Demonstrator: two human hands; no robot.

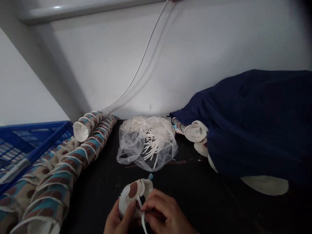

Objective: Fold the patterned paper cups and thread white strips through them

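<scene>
A spotted paper cup [135,192] lies on its side low over the dark worktop [200,201], near its front edge. The left hand [116,221] is curled around the cup. The right hand [165,215] pinches a white strip [143,222] against it. Behind lies a plastic bag [146,143] of similar strips, with stacked cups [73,162] to the left and a dark blue cloth [258,123] to the right.

The dark table [195,195] carried stacked patterned paper cups [80,156] at left, a clear plastic bag of white strips [147,143] at centre, and a navy cloth sack [258,123] at right.
</scene>
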